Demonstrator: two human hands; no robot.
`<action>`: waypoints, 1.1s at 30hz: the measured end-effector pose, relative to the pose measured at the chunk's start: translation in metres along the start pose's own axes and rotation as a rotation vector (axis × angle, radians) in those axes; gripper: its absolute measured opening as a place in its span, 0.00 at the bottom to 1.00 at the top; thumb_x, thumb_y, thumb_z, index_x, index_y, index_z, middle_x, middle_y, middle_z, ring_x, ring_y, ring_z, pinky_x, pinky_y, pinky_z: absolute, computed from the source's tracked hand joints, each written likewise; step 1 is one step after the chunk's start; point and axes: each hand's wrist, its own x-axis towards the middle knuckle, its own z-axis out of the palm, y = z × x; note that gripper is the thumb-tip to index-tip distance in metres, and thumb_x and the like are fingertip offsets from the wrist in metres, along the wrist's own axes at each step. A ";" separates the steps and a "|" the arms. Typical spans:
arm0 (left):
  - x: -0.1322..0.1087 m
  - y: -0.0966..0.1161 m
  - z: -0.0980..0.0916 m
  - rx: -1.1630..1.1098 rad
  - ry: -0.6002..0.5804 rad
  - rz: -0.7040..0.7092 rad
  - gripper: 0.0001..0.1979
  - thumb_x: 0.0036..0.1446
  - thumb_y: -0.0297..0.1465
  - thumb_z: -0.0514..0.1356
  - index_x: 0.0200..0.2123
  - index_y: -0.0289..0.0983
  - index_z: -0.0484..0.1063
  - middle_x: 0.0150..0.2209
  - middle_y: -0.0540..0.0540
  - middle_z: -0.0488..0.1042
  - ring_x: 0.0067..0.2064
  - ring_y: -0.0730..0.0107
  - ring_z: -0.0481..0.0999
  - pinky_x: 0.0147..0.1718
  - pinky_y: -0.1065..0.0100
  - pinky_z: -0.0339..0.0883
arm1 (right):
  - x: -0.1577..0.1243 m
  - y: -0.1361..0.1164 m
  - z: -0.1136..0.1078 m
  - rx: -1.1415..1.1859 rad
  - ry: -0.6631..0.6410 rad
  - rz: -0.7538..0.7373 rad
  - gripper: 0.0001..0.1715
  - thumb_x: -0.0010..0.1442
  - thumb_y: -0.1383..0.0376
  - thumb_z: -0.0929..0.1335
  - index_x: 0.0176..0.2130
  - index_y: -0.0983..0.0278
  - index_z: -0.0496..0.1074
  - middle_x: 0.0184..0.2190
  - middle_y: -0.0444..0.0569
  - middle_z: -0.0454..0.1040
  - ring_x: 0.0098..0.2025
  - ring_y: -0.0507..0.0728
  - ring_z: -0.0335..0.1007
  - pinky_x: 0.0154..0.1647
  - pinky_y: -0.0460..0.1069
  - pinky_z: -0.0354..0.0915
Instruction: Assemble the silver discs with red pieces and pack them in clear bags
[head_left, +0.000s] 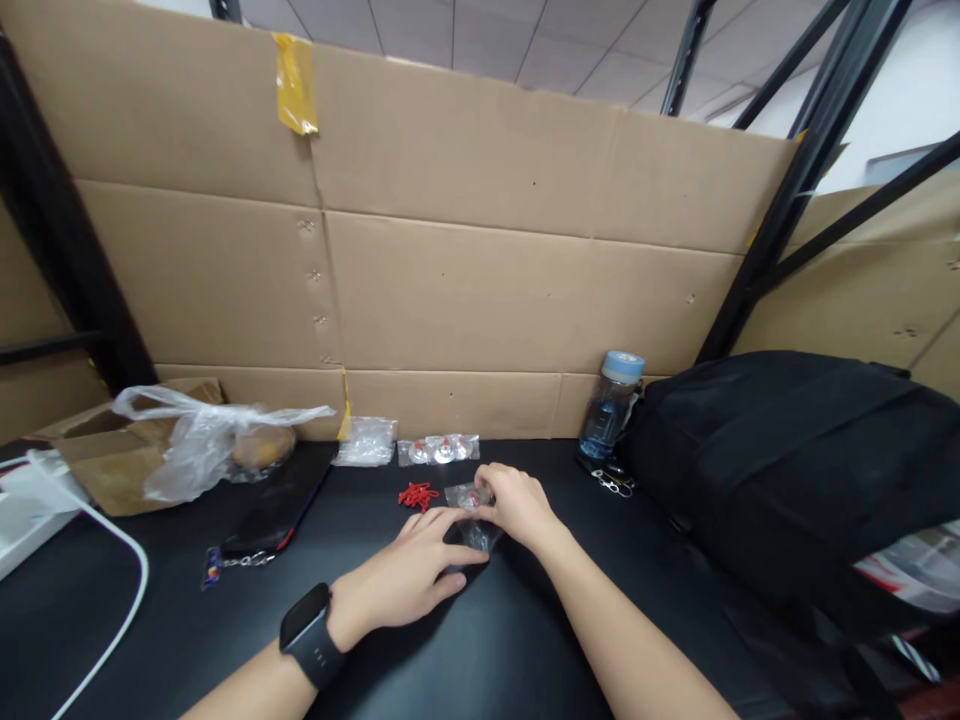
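A small clear plastic bag (482, 538) lies on the black tabletop in front of me, with a bit of red and silver inside its upper part. My right hand (519, 503) closes thumb and fingers on the bag's upper right side. From the left, my left hand (405, 572) reaches over the bag with fingers stretched out, the fingertips touching it. Just left of the bag sits a small heap of red pieces (418, 496). Behind it is a row of small bags with round silver and red items (439, 450). A stack of clear plastic bags (366, 442) lies further left.
At left are a power strip with a white cable (142, 570), a cardboard box (112, 470), a tied plastic bag (191, 450) and a black pouch (281, 500). A water bottle (609, 405), keys (613, 484) and a black backpack (772, 480) stand right. Cardboard (465, 290) walls the back.
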 end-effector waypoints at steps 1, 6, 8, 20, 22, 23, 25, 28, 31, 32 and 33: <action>0.000 0.001 -0.001 0.004 0.023 -0.004 0.21 0.63 0.28 0.59 0.55 0.56 0.72 0.64 0.48 0.62 0.65 0.52 0.60 0.63 0.48 0.55 | -0.001 -0.001 -0.001 -0.001 -0.005 -0.007 0.19 0.52 0.59 0.78 0.41 0.57 0.72 0.39 0.43 0.74 0.37 0.55 0.71 0.30 0.45 0.51; 0.009 0.000 0.001 0.054 0.202 -0.100 0.18 0.60 0.26 0.59 0.52 0.46 0.69 0.52 0.45 0.71 0.54 0.57 0.68 0.55 0.55 0.60 | -0.009 0.010 -0.019 0.235 -0.092 -0.129 0.10 0.59 0.61 0.73 0.42 0.58 0.74 0.36 0.45 0.75 0.38 0.56 0.72 0.36 0.46 0.60; 0.015 -0.004 0.004 0.089 0.260 -0.144 0.16 0.59 0.26 0.60 0.50 0.44 0.68 0.49 0.45 0.72 0.51 0.57 0.69 0.52 0.56 0.60 | -0.010 0.021 -0.024 0.332 -0.138 -0.225 0.08 0.65 0.69 0.65 0.39 0.61 0.75 0.33 0.45 0.75 0.36 0.55 0.71 0.39 0.46 0.61; 0.017 -0.020 0.002 -0.041 0.394 -0.240 0.04 0.65 0.29 0.55 0.38 0.42 0.68 0.38 0.51 0.77 0.42 0.63 0.73 0.46 0.61 0.56 | -0.001 0.040 -0.013 0.530 -0.164 -0.199 0.02 0.53 0.70 0.73 0.30 0.64 0.76 0.27 0.43 0.74 0.29 0.53 0.69 0.32 0.45 0.62; 0.018 -0.020 0.001 -0.122 0.402 -0.261 0.03 0.65 0.30 0.54 0.38 0.42 0.68 0.37 0.51 0.77 0.42 0.63 0.75 0.47 0.61 0.56 | -0.001 0.043 -0.012 0.656 -0.183 -0.166 0.02 0.53 0.68 0.72 0.29 0.64 0.74 0.26 0.44 0.75 0.28 0.53 0.69 0.32 0.45 0.63; 0.018 -0.020 0.001 -0.172 0.406 -0.273 0.03 0.65 0.30 0.54 0.39 0.42 0.67 0.36 0.52 0.78 0.40 0.64 0.75 0.46 0.62 0.57 | 0.000 0.044 -0.010 0.734 -0.202 -0.148 0.03 0.53 0.67 0.71 0.29 0.65 0.72 0.26 0.45 0.76 0.28 0.53 0.70 0.31 0.45 0.64; 0.020 -0.020 0.001 -0.255 0.412 -0.307 0.03 0.65 0.31 0.53 0.42 0.42 0.64 0.33 0.53 0.78 0.36 0.65 0.76 0.45 0.63 0.58 | 0.002 0.045 -0.003 0.871 -0.236 -0.107 0.05 0.51 0.68 0.71 0.29 0.64 0.69 0.27 0.46 0.78 0.26 0.52 0.70 0.29 0.45 0.64; 0.020 -0.021 0.004 -0.255 0.404 -0.349 0.10 0.65 0.30 0.53 0.48 0.42 0.59 0.30 0.55 0.77 0.33 0.66 0.74 0.46 0.62 0.57 | 0.004 0.044 0.009 0.929 -0.257 -0.066 0.14 0.49 0.72 0.69 0.38 0.62 0.66 0.26 0.43 0.78 0.22 0.51 0.67 0.24 0.43 0.61; 0.019 -0.022 0.009 -0.123 0.364 -0.350 0.07 0.65 0.30 0.52 0.46 0.43 0.62 0.32 0.53 0.76 0.40 0.63 0.74 0.47 0.60 0.55 | 0.004 0.039 0.014 0.780 -0.227 -0.087 0.20 0.50 0.75 0.67 0.44 0.62 0.67 0.26 0.40 0.77 0.22 0.49 0.66 0.25 0.42 0.59; 0.019 -0.022 0.010 -0.071 0.351 -0.347 0.07 0.65 0.30 0.52 0.45 0.43 0.64 0.34 0.52 0.76 0.43 0.62 0.73 0.47 0.60 0.54 | 0.004 0.037 0.013 0.705 -0.207 -0.109 0.19 0.51 0.75 0.67 0.44 0.62 0.69 0.26 0.40 0.77 0.23 0.49 0.66 0.27 0.42 0.60; 0.019 -0.022 0.011 -0.022 0.336 -0.342 0.07 0.66 0.30 0.51 0.44 0.43 0.66 0.36 0.50 0.76 0.45 0.61 0.72 0.47 0.59 0.54 | 0.004 0.035 0.012 0.630 -0.180 -0.133 0.20 0.53 0.76 0.66 0.44 0.62 0.72 0.27 0.40 0.77 0.24 0.49 0.67 0.30 0.42 0.61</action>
